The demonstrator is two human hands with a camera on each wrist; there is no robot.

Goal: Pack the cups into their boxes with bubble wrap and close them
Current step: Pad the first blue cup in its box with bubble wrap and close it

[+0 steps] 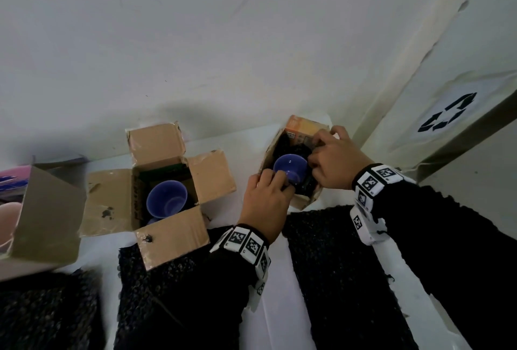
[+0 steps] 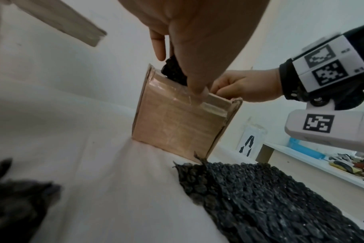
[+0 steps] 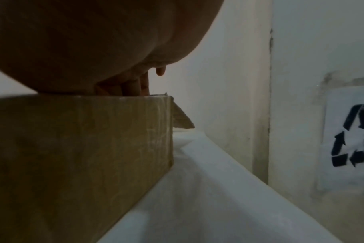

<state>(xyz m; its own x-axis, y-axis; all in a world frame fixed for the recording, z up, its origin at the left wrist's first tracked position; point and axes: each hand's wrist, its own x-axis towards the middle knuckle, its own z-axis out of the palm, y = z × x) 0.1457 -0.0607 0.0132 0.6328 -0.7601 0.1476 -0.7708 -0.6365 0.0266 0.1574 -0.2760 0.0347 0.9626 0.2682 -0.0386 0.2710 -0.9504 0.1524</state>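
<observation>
A small cardboard box (image 1: 300,201) stands at the back right of the white table, against the wall. Inside it a blue cup (image 1: 289,167) sits upright, with black bubble wrap (image 1: 293,149) packed around it. My left hand (image 1: 279,180) is at the box's near-left rim and pinches a bit of that bubble wrap (image 2: 174,70) at the top edge. My right hand (image 1: 316,160) curls over the right rim, fingers down inside the box on the wrap. A second blue cup (image 1: 167,199) stands in the open middle box (image 1: 165,151).
A third cardboard box (image 1: 47,209) stands at the far left with pink things (image 1: 8,221) beside it. Loose sheets of black bubble wrap (image 1: 341,271) lie on the table (image 1: 279,307) in front of the boxes. A panel with a recycling sign (image 1: 447,111) is at the right.
</observation>
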